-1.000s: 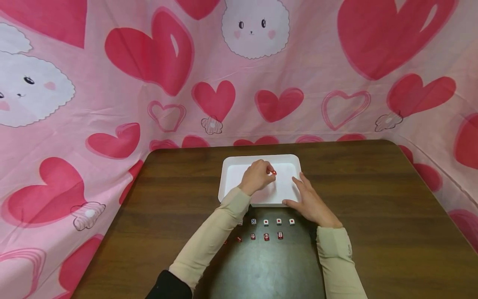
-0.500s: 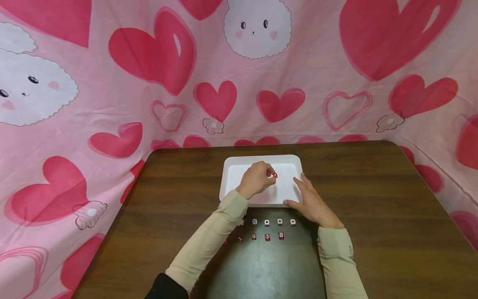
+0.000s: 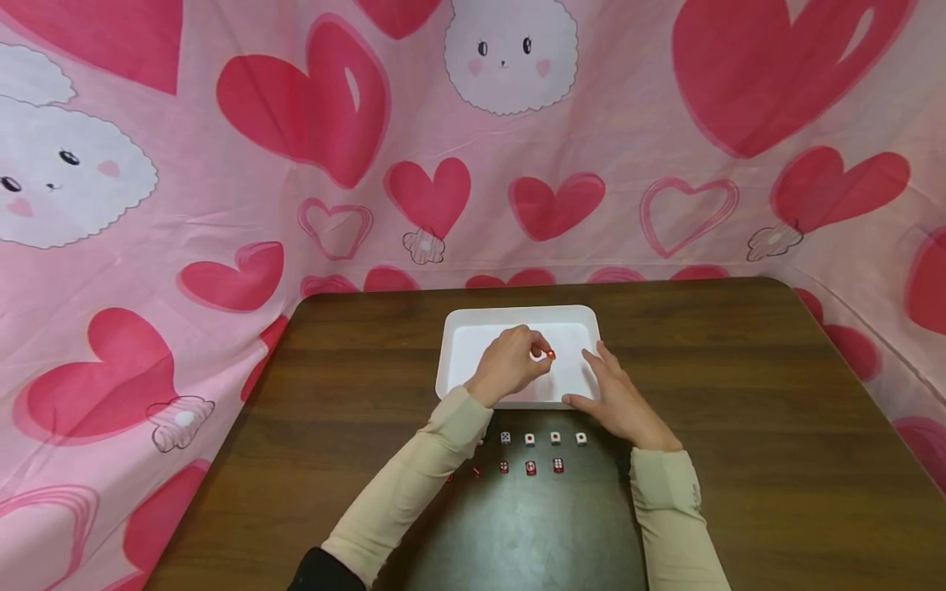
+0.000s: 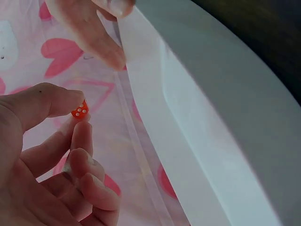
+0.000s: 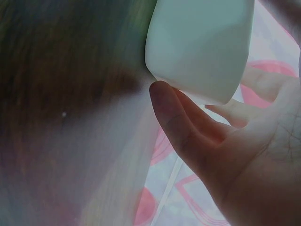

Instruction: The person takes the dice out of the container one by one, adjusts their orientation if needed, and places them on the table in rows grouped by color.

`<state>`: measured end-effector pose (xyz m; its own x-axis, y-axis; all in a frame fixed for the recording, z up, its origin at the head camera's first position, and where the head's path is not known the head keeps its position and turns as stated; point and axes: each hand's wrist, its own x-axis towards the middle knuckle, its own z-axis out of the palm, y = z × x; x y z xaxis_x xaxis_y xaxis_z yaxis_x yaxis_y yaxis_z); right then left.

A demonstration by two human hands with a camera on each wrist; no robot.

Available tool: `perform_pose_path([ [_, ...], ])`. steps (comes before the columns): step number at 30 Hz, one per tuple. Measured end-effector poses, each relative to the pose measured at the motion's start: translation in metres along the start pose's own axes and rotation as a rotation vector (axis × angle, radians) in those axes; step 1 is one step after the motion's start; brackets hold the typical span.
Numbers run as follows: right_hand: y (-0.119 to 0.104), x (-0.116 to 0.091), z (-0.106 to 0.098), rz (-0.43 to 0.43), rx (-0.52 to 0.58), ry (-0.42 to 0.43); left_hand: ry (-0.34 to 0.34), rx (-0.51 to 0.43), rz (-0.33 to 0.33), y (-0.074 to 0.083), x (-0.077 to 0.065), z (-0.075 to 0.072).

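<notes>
My left hand (image 3: 512, 361) is over the shallow white tray (image 3: 580, 338), with a small red die (image 3: 551, 355) pinched at the thumb and fingertips. White pips show on that die (image 4: 80, 109) in the left wrist view, where the other fingers curl loosely below it. My right hand (image 3: 624, 406) rests at the tray's near right corner, fingers spread along the right side. In the right wrist view the thumb of this hand (image 5: 225, 155) lies against the tray's outer corner (image 5: 200, 52).
In front of the tray, a row of several white dice (image 3: 530, 440) sits above a row of several red dice (image 3: 530, 468). My left sleeve partly covers their left ends. Beyond the brown wooden table (image 3: 355, 369) hangs a pink heart-patterned cloth (image 3: 488, 139).
My left hand, with the die still pinched, has moved slightly right and toward the tray's near side. The right hand stays at the tray corner.
</notes>
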<state>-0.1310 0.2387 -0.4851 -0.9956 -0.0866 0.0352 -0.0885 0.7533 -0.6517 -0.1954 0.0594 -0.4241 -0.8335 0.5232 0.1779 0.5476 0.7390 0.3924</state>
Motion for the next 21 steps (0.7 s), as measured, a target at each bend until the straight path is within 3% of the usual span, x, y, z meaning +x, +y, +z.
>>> perform_pose_path([
  [21, 0.002, 0.000, 0.001, -0.063, -0.008, 0.044, -0.026, -0.004, 0.039, 0.012, -0.021, 0.004],
])
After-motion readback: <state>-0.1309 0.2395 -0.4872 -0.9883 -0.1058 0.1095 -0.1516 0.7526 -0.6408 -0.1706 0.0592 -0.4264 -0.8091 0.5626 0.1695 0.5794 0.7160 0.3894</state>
